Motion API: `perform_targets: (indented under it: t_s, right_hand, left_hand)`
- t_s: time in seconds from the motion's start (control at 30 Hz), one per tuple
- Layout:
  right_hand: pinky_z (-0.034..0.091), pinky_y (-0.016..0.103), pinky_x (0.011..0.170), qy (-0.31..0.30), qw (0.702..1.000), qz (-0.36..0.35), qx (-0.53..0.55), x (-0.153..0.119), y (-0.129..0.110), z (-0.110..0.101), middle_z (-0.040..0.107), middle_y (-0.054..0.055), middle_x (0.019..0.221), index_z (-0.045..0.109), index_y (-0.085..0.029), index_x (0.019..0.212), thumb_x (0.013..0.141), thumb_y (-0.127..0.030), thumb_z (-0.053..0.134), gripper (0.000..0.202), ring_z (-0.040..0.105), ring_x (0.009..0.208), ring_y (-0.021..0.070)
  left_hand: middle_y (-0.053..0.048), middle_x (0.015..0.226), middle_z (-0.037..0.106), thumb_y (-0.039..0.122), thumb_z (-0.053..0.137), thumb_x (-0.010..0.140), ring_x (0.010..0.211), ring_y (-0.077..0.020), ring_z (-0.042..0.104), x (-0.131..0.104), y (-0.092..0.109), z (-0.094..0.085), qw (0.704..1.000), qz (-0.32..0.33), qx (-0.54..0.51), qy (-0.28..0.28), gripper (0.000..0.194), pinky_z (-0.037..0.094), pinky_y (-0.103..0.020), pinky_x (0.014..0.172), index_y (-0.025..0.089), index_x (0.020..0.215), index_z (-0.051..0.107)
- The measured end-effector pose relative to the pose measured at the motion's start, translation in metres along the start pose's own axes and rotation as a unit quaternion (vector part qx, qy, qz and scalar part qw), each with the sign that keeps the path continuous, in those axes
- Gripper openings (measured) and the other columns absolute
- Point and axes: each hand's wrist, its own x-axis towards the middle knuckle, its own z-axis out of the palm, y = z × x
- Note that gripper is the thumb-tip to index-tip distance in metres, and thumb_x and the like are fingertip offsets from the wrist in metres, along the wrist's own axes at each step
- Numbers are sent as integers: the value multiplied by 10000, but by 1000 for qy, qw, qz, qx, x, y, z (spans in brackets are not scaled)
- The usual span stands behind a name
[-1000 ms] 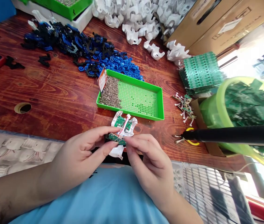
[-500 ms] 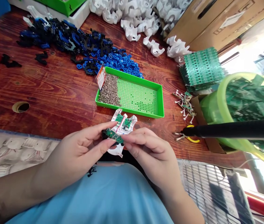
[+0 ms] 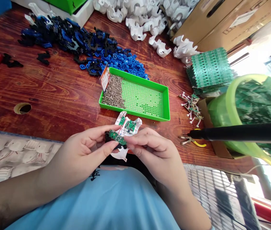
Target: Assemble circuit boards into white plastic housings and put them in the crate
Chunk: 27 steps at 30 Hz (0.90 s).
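Both my hands meet at the near table edge around a white plastic shell (image 3: 128, 125) fitted with small green circuit boards and red-white wires. My left hand (image 3: 85, 152) pinches a narrow green circuit board (image 3: 115, 136) from the left. My right hand (image 3: 154, 153) grips the same board and the shell from the right. The shell's lower part (image 3: 120, 153) sticks out beneath my fingers.
A green tray (image 3: 164, 103) with a heap of screws (image 3: 113, 92) lies just beyond the shell. Blue and black plastic parts (image 3: 87, 48), white shells (image 3: 150, 22), stacked green boards (image 3: 209, 70), a yellow-green tub (image 3: 224, 108) of boards and a black tool handle (image 3: 241, 134) surround it.
The hands and the assembly stay in nearly the same place; my fingers have shifted slightly on the narrow board. The view has drifted a little.
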Motion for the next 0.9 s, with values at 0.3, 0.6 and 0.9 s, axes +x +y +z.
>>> perform_targets:
  t_s: [0.3,0.6,0.9]
  right_hand:
    - [518,160,719,-19,999,-26,-42,-4,4,-3,654,-17,801,752,-242,1002,848,-25,619,297,630,768,54]
    - [559,171,722,-3,998,-41,-46,-8,6,2,688,-9,830,756,-291,1020,834,-21,621,355,663,775,73]
    - [576,211,695,21,995,-87,-30,-13,12,9,659,42,940,725,-257,1090,817,-52,642,351,658,834,113]
  left_hand:
    - [55,933,803,288,743,818,808,-79,738,4,3,2,997,-65,-43,-5,276,546,-48,727,282,1093,724]
    - [2,955,796,280,739,805,767,-124,740,5,1,3,999,-48,-19,14,228,600,-149,732,216,1022,713]
    - [-22,982,786,308,688,853,815,-150,741,5,1,4,1000,-19,13,2,223,615,-187,752,204,1050,684]
